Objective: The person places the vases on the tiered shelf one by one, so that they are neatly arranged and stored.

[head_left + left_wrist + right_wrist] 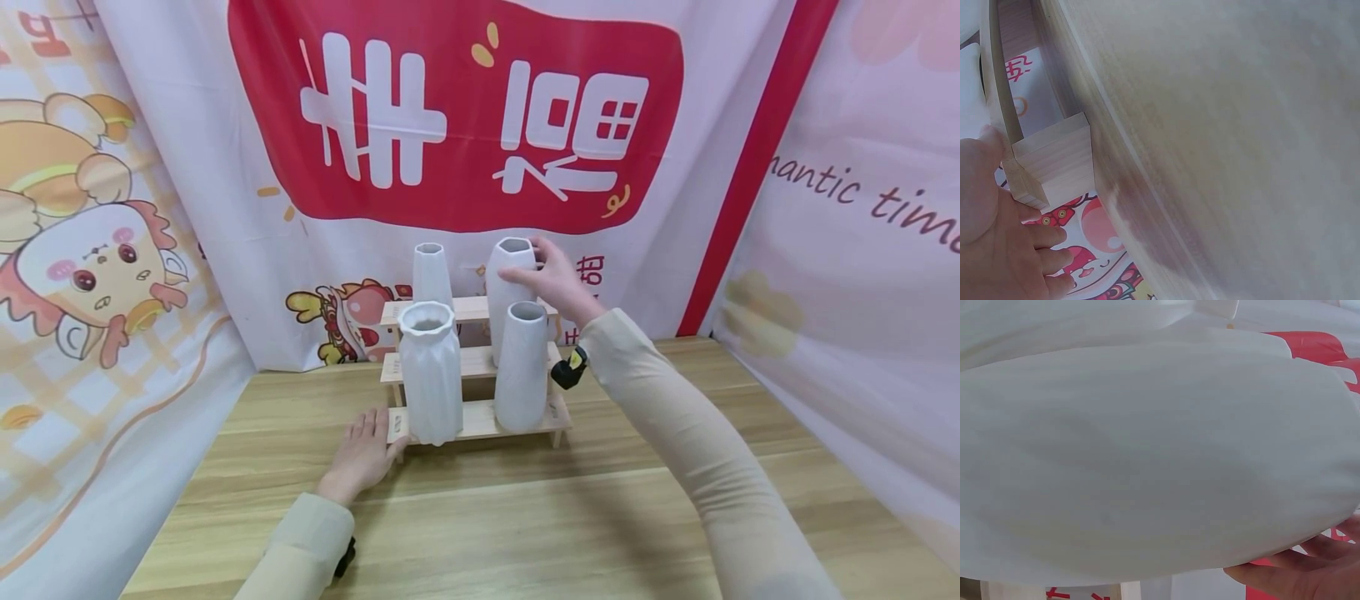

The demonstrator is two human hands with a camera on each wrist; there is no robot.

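Note:
My right hand [557,283] grips a tall white vase [504,287] near its mouth, thumb at the front and fingers around the far side. That vase stands upright over the middle step of a three-step wooden stand [480,423]; whether its base touches the step is hidden. In the right wrist view the vase's side [1147,462] fills most of the picture. My left hand [363,454] holds the left end of the lowest step. Its thumb lies at the step's edge [1005,106] and the fingers bend down past the end.
On the lowest step stand a fluted white vase [432,379] at left and a smooth white vase [521,371] at right. A slim white vase [431,275] stands at the top left. Printed cloth [465,200] hangs behind the wooden table [480,533].

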